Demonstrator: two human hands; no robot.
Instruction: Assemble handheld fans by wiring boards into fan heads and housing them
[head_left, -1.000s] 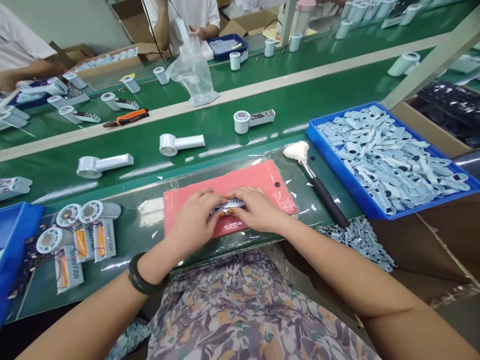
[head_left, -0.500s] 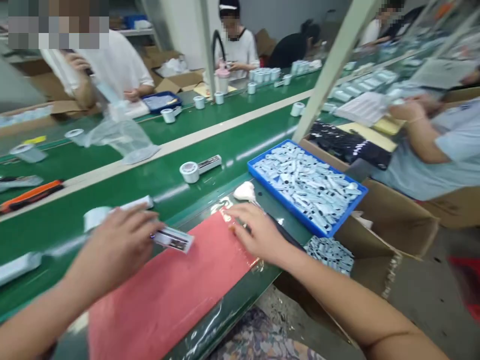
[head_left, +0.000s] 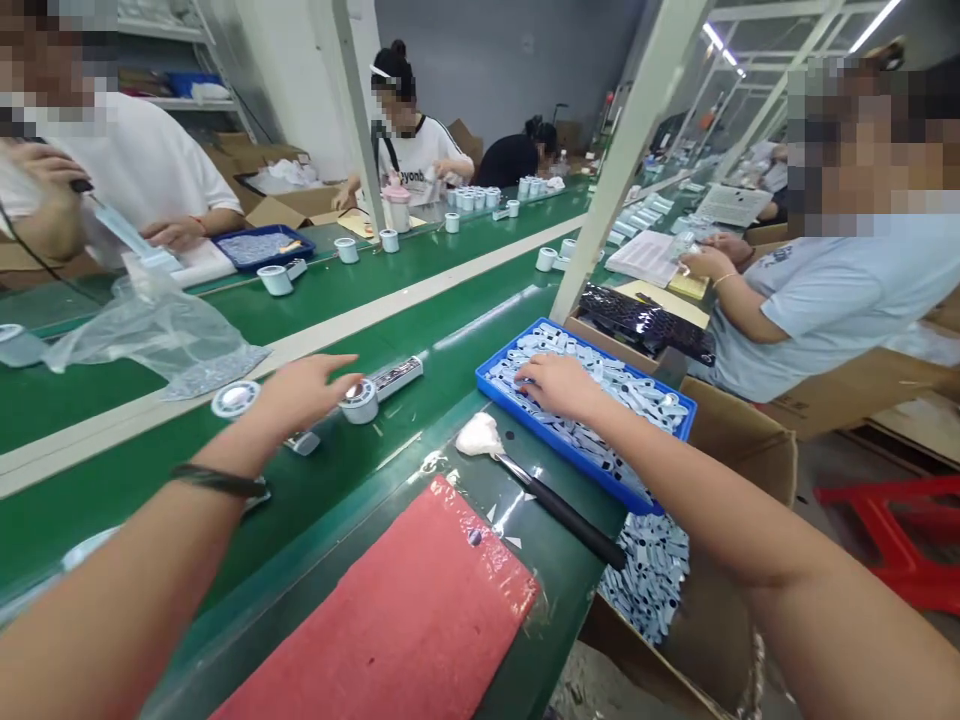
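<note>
My left hand (head_left: pixel 309 392) reaches over the green conveyor belt, its fingers stretched toward a pale unit (head_left: pixel 360 402) that has a round head and a long open handle. Whether the fingertips touch that unit I cannot tell. Another round-headed unit (head_left: pixel 235 398) lies behind my left wrist, partly hidden. My right hand (head_left: pixel 559 386) is over the blue tray (head_left: pixel 592 452), fingers apart and bent down onto the small pale-blue plastic pieces (head_left: pixel 637 400) heaped in it. Nothing shows held in either hand.
A red pad (head_left: pixel 397 620) lies on the near ledge beside a black-handled tool (head_left: pixel 562 510) with a white-wrapped head. A cardboard box (head_left: pixel 776 460) with more pieces stands below the tray. A metal post (head_left: pixel 630 150) rises behind it. Co-workers sit across the belt and at right.
My left hand has let go of the unit it held over the red pad and moved forward over the belt. My right hand has gone from the pad to the blue tray.
</note>
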